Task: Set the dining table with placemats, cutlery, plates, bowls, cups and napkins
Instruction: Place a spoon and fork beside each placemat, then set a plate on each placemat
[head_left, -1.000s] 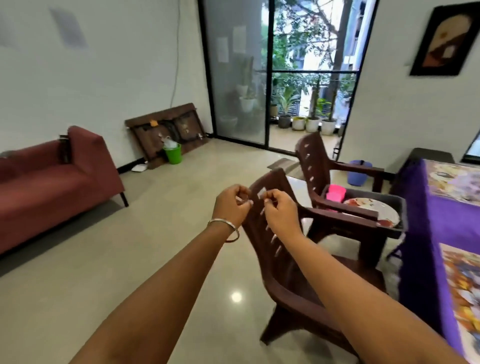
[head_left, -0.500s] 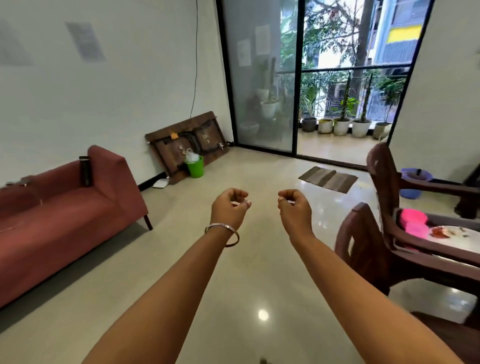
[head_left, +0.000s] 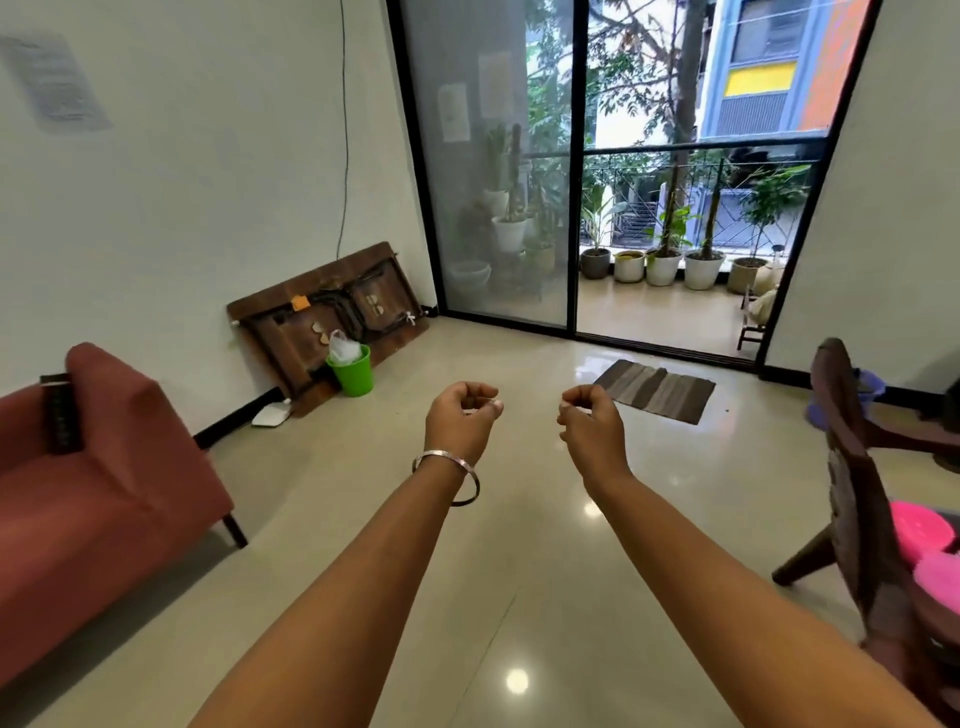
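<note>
My left hand (head_left: 460, 418) and my right hand (head_left: 589, 423) are held out in front of me above the floor, a short gap between them. Both have their fingers curled in towards the thumb, and nothing shows between the fingers. A metal bangle hangs on my left wrist. Two pink cups (head_left: 922, 530) sit at the right edge, behind the back of a dark brown plastic chair (head_left: 852, 467). The dining table is out of view.
A red sofa (head_left: 104, 493) stands at the left. A folded wooden table (head_left: 332, 306) leans on the wall with a green bucket (head_left: 353, 370) before it. A striped mat (head_left: 654, 389) lies by the sliding glass door (head_left: 498, 171). Glossy floor lies ahead.
The view has swung left, away from the chairs and the purple table. My hands have drawn apart; the small white thing seen between them a second ago no longer shows.
</note>
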